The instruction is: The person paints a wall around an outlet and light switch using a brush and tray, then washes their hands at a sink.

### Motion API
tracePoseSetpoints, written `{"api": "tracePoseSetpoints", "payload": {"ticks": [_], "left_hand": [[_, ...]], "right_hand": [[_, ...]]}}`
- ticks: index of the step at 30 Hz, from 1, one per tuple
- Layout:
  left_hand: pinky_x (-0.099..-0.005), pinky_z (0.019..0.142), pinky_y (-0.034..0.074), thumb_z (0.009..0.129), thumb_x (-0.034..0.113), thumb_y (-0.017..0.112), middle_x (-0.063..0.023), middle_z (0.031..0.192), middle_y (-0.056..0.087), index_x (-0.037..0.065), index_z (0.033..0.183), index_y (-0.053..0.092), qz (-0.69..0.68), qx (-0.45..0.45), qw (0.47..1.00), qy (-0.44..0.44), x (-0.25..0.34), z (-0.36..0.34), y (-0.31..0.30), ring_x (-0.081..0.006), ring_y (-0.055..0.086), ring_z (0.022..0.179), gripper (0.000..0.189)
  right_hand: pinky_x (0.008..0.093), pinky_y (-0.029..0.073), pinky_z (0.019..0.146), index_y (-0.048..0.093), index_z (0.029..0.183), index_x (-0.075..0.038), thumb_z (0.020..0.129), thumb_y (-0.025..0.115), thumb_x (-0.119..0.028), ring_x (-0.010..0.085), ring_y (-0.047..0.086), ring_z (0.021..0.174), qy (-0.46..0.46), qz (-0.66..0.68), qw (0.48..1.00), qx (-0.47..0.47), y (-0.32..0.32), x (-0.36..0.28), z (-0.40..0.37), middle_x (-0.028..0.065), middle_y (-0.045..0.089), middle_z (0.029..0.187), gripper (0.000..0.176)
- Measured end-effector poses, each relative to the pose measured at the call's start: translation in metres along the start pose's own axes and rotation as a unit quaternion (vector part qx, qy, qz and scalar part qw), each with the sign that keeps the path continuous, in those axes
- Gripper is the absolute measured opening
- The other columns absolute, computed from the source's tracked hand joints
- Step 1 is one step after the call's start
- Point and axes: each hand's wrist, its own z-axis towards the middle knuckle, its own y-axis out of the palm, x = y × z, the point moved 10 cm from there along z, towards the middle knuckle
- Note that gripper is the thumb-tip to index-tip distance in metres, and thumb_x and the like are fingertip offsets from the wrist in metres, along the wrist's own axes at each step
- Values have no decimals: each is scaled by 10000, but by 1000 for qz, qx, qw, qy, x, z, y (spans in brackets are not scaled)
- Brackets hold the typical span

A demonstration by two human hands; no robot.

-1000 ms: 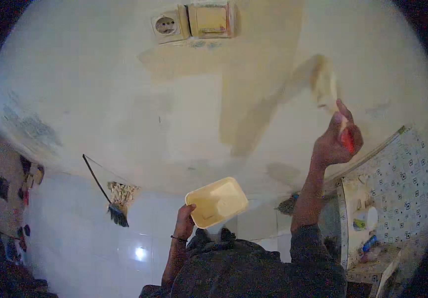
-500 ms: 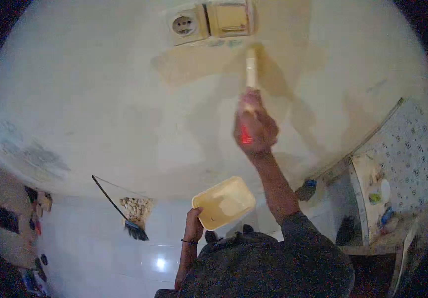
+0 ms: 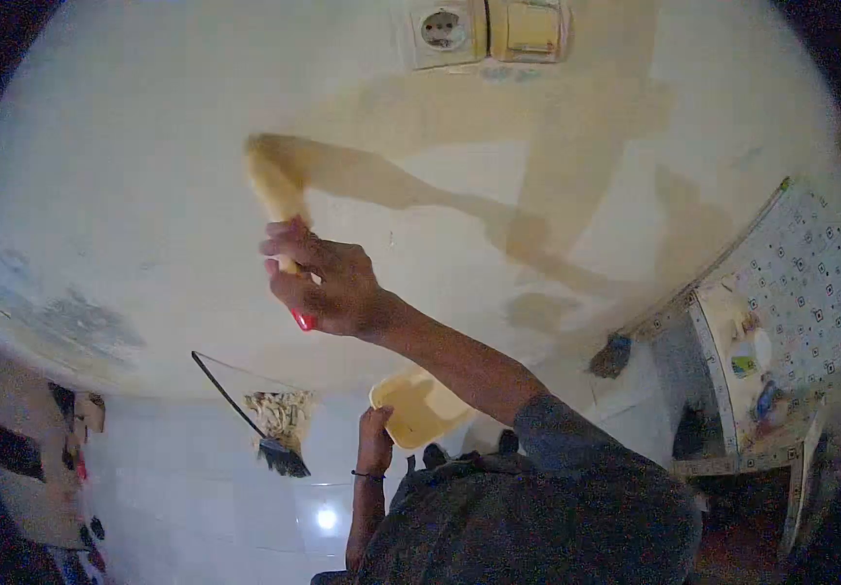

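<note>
Partly, forearm (image 3: 454,351) hides tub (image 3: 420,417); broom (image 3: 282,455) nearby.

my right hand (image 3: 332,288): raised, fingers closed round the brush (image 3: 276,185), its red handle end poking out below my palm
brush tip: at the wall (image 3: 176,166), too blurred to tell contact
my left hand (image 3: 375,429): gripping the yellow tub (image 3: 425,411) by its edge, my right arm partly covering it
socket (image 3: 443,30): up high, yellowish patches beneath
broom (image 3: 282,455): near tiled floor's far edge
</note>
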Motion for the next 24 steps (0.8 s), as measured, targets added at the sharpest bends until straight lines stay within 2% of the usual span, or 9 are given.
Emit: {"api": "tracePoseSetpoints", "payload": {"ticks": [2, 5, 7, 8, 10, 15, 17, 19, 24], "left_hand": [[-303, 741, 455, 777, 241, 506, -99, 933, 562, -43, 1018, 497, -9, 9, 1000, 6, -6, 3, 8, -177, 559, 847, 373], [-299, 767, 446, 779, 238, 514, -109, 974, 562, -52, 1035, 493, -26, 28, 999, 19, -19, 5, 27, -184, 558, 867, 387], [-304, 784, 440, 785, 244, 519, -114, 998, 560, -57, 1052, 487, -58, 0, 998, 4, -33, 6, 51, -189, 552, 896, 404], [-304, 784, 440, 785, 244, 519, -114, 998, 560, -57, 1052, 487, -60, 1, 998, 5, -40, 6, 60, -189, 552, 896, 404], [-314, 803, 439, 787, 244, 522, -115, 1005, 561, -59, 1060, 485, -19, 23, 1000, 7, -54, 6, 76, -192, 547, 923, 410], [-327, 810, 443, 785, 245, 526, -116, 1016, 557, -58, 1070, 477, -29, -30, 999, -7, -75, 19, 144, -193, 545, 936, 419], [-330, 811, 443, 785, 245, 526, -118, 1020, 555, -57, 1076, 473, -43, -53, 997, -20, -86, 21, 165, -193, 546, 935, 423], [-329, 804, 447, 786, 251, 525, -122, 1030, 552, -57, 1087, 466, -46, -67, 996, -22, -98, 21, 177, -193, 548, 932, 435], [-326, 784, 456, 789, 248, 522, -121, 1011, 555, -58, 1065, 476, -45, -38, 998, -15, -105, 7, 178, -191, 554, 915, 415]], "right_hand": [[397, 488, 765, 553, 825, -57, 675, 612, 70, 303, 601, 864, 35, 43, 998, 11, -9, 9, -4, 131, 600, 864, 205], [373, 479, 772, 568, 830, -10, 733, 588, 72, 279, 605, 863, -3, 75, 983, 170, -77, 33, -25, 135, 625, 808, 128], [363, 477, 768, 510, 927, -36, 734, 590, 83, 287, 600, 872, 45, 53, 986, 150, -125, 52, -37, 212, 604, 906, 240], [319, 486, 746, 594, 817, -25, 698, 617, 58, 262, 614, 863, 74, 102, 973, 195, -153, 59, -47, 199, 609, 929, 147], [319, 496, 741, 591, 782, -52, 692, 624, 45, 266, 613, 873, 34, -9, 988, 152, -201, 43, -55, 183, 607, 957, 137], [320, 467, 800, 603, 820, -31, 764, 586, -43, 245, 612, 869, 143, -287, 940, 120, -333, 37, -64, 151, 617, 950, 60], [332, 467, 799, 603, 874, 17, 794, 568, -65, 260, 609, 861, 27, -268, 947, 176, -383, 28, -71, 179, 617, 924, 119], [377, 469, 777, 472, 688, 29, 806, 572, -48, 304, 606, 815, 12, -307, 925, 225, -425, 24, -78, 228, 608, 866, 173], [373, 474, 760, 487, 716, -3, 816, 558, -49, 301, 600, 835, 43, -377, 885, 271, -467, 7, -77, 230, 592, 926, 131]]}}
